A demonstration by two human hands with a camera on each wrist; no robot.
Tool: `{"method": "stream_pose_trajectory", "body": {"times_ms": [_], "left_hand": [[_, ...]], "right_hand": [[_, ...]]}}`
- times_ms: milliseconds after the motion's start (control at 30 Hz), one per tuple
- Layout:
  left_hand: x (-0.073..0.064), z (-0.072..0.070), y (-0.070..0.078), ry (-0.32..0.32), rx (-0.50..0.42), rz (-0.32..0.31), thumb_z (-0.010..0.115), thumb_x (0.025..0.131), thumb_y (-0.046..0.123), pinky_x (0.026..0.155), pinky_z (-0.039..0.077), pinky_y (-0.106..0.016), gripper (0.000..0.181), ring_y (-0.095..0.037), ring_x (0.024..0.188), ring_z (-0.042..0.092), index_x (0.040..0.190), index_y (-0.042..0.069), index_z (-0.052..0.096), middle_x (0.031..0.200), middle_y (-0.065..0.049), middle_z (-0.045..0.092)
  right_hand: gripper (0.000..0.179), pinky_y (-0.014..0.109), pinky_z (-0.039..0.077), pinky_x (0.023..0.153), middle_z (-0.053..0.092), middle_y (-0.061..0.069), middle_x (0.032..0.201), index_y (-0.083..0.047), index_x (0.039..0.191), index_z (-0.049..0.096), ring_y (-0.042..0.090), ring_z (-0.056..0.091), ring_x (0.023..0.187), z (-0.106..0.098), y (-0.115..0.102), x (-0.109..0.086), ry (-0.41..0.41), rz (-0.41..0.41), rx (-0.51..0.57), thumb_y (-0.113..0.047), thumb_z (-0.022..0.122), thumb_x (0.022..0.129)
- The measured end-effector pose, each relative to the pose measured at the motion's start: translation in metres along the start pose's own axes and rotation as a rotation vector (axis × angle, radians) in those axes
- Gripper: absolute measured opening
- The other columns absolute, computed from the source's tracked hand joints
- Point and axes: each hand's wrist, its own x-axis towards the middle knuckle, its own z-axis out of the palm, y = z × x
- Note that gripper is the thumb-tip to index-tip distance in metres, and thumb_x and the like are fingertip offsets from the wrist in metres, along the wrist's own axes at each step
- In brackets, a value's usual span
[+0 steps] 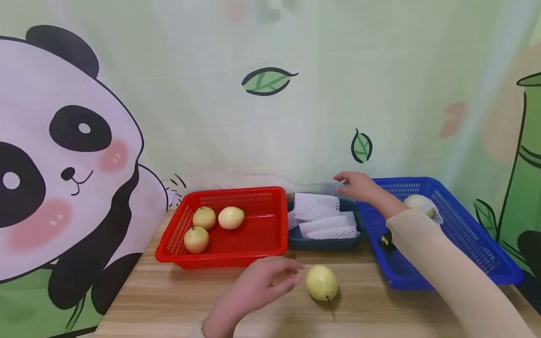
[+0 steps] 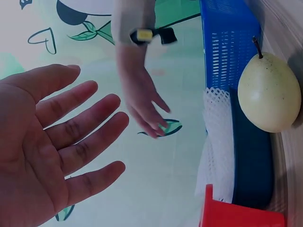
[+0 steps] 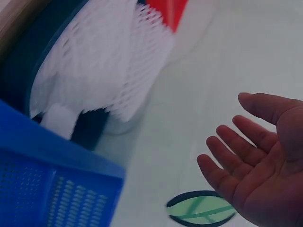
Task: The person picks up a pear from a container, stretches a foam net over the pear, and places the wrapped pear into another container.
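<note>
My left hand (image 1: 266,284) hovers over the near part of the table, just left of a yellow-green pear (image 1: 322,282) that lies on the wood. Its fingers (image 2: 80,125) are spread and relaxed, holding nothing. Higher up and to the right, my right hand (image 1: 359,185) hangs in the air near the far right corner of a dark teal tray (image 1: 325,244). Its palm carries nothing and the fingers (image 3: 232,156) are loosely extended. White foam net sleeves (image 1: 323,216) are piled in that tray. In the left wrist view, the pear (image 2: 270,92) shows its stem.
A red basket (image 1: 236,261) on the left holds several pears (image 1: 231,218). To the right stands a blue basket (image 1: 465,244) with a pear in a white foam net (image 1: 418,203), partly covered by my right sleeve. A printed cloth (image 1: 203,117) hangs behind the table.
</note>
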Motion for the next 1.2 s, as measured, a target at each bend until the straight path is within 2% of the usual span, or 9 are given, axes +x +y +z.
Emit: {"method": "stream_pose_trajectory", "body": {"times_ms": [100, 333, 433, 467, 567, 833, 900, 933, 1200], "left_hand": [[-0.002, 0.003, -0.002, 0.003, -0.063, 0.014, 0.067, 0.099, 0.023, 0.095, 0.058, -0.029, 0.027, -0.018, 0.105, 0.071, 0.123, 0.013, 0.073, 0.115, -0.002, 0.077], [-0.004, 0.008, -0.004, -0.07, -0.203, -0.046, 0.067, 0.099, 0.024, 0.086, 0.055, -0.019, 0.027, -0.005, 0.101, 0.066, 0.124, 0.016, 0.072, 0.112, -0.002, 0.076], [-0.003, 0.012, -0.004, -0.094, -0.209, -0.041, 0.066, 0.1, 0.025, 0.088, 0.056, -0.02, 0.027, -0.003, 0.101, 0.065, 0.124, 0.016, 0.072, 0.114, -0.003, 0.076], [-0.003, 0.013, -0.004, -0.098, -0.203, -0.037, 0.066, 0.1, 0.024, 0.089, 0.056, -0.02, 0.026, -0.003, 0.101, 0.066, 0.124, 0.016, 0.072, 0.114, -0.003, 0.076], [-0.002, 0.015, -0.003, -0.118, -0.185, -0.048, 0.066, 0.1, 0.024, 0.09, 0.055, -0.019, 0.026, 0.0, 0.1, 0.065, 0.123, 0.016, 0.072, 0.115, -0.001, 0.076], [0.0, 0.017, -0.003, -0.141, -0.152, -0.06, 0.066, 0.099, 0.026, 0.09, 0.055, -0.019, 0.026, 0.002, 0.098, 0.065, 0.123, 0.016, 0.073, 0.115, -0.001, 0.077], [0.001, 0.018, -0.003, -0.138, -0.143, -0.052, 0.066, 0.1, 0.026, 0.09, 0.055, -0.019, 0.027, 0.001, 0.098, 0.065, 0.123, 0.015, 0.073, 0.115, -0.001, 0.077], [0.001, 0.018, -0.003, -0.139, -0.139, -0.052, 0.066, 0.1, 0.026, 0.09, 0.055, -0.019, 0.027, 0.001, 0.098, 0.065, 0.123, 0.015, 0.073, 0.115, -0.001, 0.077], [0.005, 0.022, -0.005, -0.13, -0.105, -0.021, 0.066, 0.1, 0.024, 0.089, 0.055, -0.02, 0.027, -0.002, 0.098, 0.066, 0.123, 0.011, 0.073, 0.114, -0.003, 0.077]], "right_hand": [[0.048, 0.057, 0.045, 0.113, 0.054, 0.032, 0.145, 0.011, 0.141, 0.051, 0.048, 0.053, 0.134, 0.007, 0.009, 0.019, -0.072, 0.022, -0.054, -0.013, 0.057, 0.101], [0.051, 0.055, 0.04, 0.119, 0.054, 0.032, 0.146, 0.012, 0.142, 0.05, 0.047, 0.049, 0.139, 0.036, 0.03, 0.053, -0.235, 0.099, -0.111, -0.009, 0.063, 0.098], [0.053, 0.056, 0.039, 0.119, 0.052, 0.03, 0.148, 0.009, 0.144, 0.05, 0.047, 0.047, 0.141, 0.052, 0.052, 0.067, -0.256, 0.134, -0.108, -0.008, 0.065, 0.097], [0.052, 0.054, 0.042, 0.117, 0.055, 0.029, 0.146, 0.007, 0.144, 0.052, 0.046, 0.05, 0.139, 0.061, 0.069, 0.075, -0.236, 0.106, -0.1, -0.011, 0.067, 0.096], [0.05, 0.053, 0.046, 0.113, 0.06, 0.027, 0.142, 0.004, 0.141, 0.056, 0.044, 0.055, 0.134, 0.071, 0.084, 0.083, -0.217, 0.082, -0.11, -0.013, 0.067, 0.096], [0.025, 0.046, 0.056, 0.091, 0.074, 0.023, 0.108, 0.008, 0.113, 0.07, 0.034, 0.068, 0.098, 0.06, 0.045, 0.067, -0.164, 0.098, -0.123, -0.009, 0.064, 0.096], [0.024, 0.046, 0.056, 0.09, 0.074, 0.022, 0.107, 0.008, 0.113, 0.071, 0.031, 0.067, 0.094, 0.058, 0.046, 0.069, -0.156, 0.104, -0.129, -0.009, 0.063, 0.097], [0.025, 0.047, 0.055, 0.093, 0.073, 0.025, 0.109, 0.01, 0.114, 0.069, 0.032, 0.066, 0.095, 0.05, 0.034, 0.061, -0.15, 0.115, -0.124, -0.007, 0.062, 0.097], [0.029, 0.048, 0.053, 0.092, 0.07, 0.026, 0.112, 0.011, 0.119, 0.066, 0.031, 0.061, 0.095, 0.037, 0.032, 0.054, -0.097, 0.089, -0.039, -0.009, 0.058, 0.1]]}}
